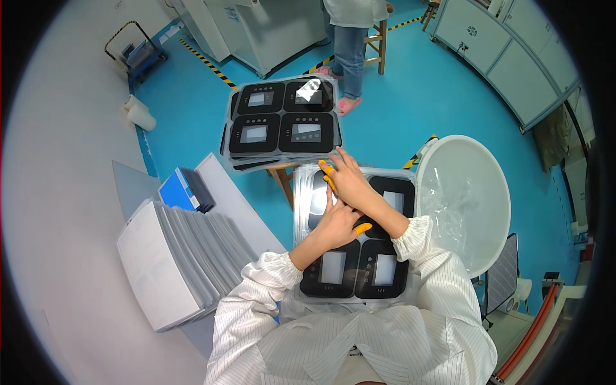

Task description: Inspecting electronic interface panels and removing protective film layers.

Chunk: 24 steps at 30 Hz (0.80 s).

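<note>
In front of me lies a stack of clear plastic sheets (pixel 300 208), its top sheet bearing several black panels with pale windows (pixel 332 266). My left hand (pixel 335 226) rests on the upper part of this sheet, fingers stretched out, a yellow finger cot on its thumb. Crossing just beyond it, my right hand (pixel 350 183) is over the upper left panel. Yellow cots cover two of its fingertips, which are drawn close together near the sheet's far edge. Whatever they pinch, if anything, is too small to make out.
A second stack of similar panel sheets (pixel 280 115) sits on a wooden stool beyond. To the right stands a white round bin (pixel 494 205) with clear film inside. At left are a thick pile of white sheets (pixel 163 269) and a blue box (pixel 179 190). Another person (pixel 350 58) stands ahead.
</note>
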{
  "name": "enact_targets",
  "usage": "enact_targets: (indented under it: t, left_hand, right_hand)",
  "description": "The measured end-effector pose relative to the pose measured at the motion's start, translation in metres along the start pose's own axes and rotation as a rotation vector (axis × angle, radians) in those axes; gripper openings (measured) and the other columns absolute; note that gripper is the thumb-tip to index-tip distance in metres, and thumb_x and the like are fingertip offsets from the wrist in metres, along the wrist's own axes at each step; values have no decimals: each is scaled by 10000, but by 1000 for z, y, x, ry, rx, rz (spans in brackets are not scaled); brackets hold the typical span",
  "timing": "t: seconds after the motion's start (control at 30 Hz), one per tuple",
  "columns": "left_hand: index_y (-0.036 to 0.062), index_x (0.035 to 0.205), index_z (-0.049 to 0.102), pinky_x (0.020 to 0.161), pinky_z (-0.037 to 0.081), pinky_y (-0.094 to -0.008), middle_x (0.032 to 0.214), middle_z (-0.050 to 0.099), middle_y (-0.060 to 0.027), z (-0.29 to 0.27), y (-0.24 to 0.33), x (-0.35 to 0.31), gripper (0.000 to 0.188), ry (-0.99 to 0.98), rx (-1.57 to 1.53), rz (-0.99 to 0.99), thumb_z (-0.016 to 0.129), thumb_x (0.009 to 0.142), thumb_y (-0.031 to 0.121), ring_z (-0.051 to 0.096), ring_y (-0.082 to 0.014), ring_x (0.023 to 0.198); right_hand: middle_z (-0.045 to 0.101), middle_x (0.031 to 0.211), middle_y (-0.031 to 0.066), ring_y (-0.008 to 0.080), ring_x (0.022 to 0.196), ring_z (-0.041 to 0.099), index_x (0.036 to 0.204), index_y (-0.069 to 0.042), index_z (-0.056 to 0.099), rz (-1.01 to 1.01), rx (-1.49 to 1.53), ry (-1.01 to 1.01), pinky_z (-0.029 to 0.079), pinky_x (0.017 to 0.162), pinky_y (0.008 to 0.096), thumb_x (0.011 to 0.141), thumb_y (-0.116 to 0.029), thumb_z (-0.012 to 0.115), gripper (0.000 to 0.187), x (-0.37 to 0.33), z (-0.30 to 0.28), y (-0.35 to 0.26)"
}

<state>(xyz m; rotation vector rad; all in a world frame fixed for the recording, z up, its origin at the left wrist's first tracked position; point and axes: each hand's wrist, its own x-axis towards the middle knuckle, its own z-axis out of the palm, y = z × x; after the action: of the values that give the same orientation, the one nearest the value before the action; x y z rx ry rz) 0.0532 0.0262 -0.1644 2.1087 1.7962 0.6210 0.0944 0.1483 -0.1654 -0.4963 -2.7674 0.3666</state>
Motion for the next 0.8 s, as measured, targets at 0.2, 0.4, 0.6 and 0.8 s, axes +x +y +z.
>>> enact_targets:
  t: [0.2,0.4,0.6,0.8]
  left_hand:
    - [115,1186,549,988,-29,-674,1283,420,-137,-3,0,-1,465,36,11,13,626,758,277,174,-402,1304]
    - [91,1102,579,1010,209,-585,1236,479,-96,-17,14,-8,377,47,-30,96,636,743,190,334,-358,1236]
    - [37,852,653,776,489,-325,837,656,-96,-53,-3,-41,152,647,-322,-141,579,739,-31,635,-231,828]
    - [-31,1100,560,791,467,-254,964,621,-102,-52,-65,-45,307,915,-931,-467,395,955,184,593,-143,859]
  right_hand:
    - [509,1192,156,336,1227,365,1009,-12,642,-26,-23,-1,342,988,416,718,-60,621,296,3,-15,-2]
    - [540,1147,115,282,1150,453,905,28,643,-6,61,187,404,924,378,653,9,623,253,11,-1,10]
    - [485,1168,151,335,1147,444,845,47,554,-210,275,424,416,918,390,683,10,618,178,-4,-20,-7]
    - [450,1209,171,383,1200,372,895,-1,546,-265,280,376,349,965,456,605,79,646,317,-45,-32,-28]
